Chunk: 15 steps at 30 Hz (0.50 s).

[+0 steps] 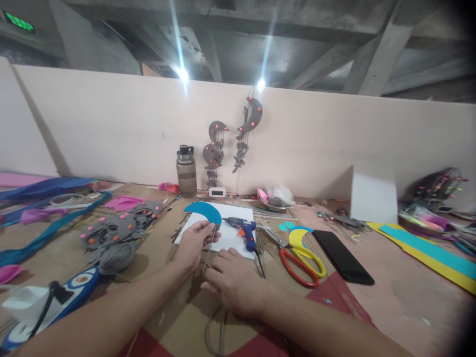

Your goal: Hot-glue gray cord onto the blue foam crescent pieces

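My left hand [196, 243] pinches the lower end of a blue crescent cutout [204, 210], which is held up over a white sheet [238, 213]. A thin grey cord [211, 250] runs down from that grip to my right hand [236, 282], whose curled fingers close on it. Below the right hand the cord's loose length loops over the table. Just beyond my hands a blue hot glue gun [250, 235] lies on the white sheet. Scissors [301, 258] with red and yellow handles rest to the right, beside a yellow crescent cutout [297, 237].
A black phone [342, 257] lies right of the scissors. At the left are a ball of grey yarn [117, 259] and a blue-and-white power strip [80, 287]. A water bottle [186, 173] stands by the wall, where grey crescent hangings [253, 115] hang.
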Tool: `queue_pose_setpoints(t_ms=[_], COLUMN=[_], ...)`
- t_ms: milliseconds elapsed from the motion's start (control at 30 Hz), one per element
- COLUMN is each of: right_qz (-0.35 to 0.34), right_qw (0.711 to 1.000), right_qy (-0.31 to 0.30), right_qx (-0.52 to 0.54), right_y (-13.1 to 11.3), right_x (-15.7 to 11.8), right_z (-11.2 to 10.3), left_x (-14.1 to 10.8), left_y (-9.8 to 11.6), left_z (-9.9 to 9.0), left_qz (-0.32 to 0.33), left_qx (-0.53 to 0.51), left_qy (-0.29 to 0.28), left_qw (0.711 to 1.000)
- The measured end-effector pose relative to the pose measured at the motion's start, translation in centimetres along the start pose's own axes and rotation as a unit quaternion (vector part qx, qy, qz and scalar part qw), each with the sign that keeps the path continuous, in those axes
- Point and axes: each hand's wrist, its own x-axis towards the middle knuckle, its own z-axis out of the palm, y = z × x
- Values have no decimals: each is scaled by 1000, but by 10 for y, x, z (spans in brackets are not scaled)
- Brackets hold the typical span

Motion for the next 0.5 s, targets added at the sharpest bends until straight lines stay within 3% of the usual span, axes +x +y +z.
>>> queue_pose_setpoints(t_ms=[200, 400, 500], right_qz=[43, 188, 222], right_qw=[996, 963, 949], right_qy=[43, 133, 142], right_qx=[64, 143, 176], right_y=[8, 32, 37], right_x=[-1, -1, -1], right_z=[-10, -12, -8], left_x=[-1, 0, 1], left_y=[1, 2, 1], left_z=[2, 0, 1], left_qz=[-2, 11, 0], left_qx=[-32, -29, -32], left_qy=[9, -16, -23], left_qw=[999, 999, 999])
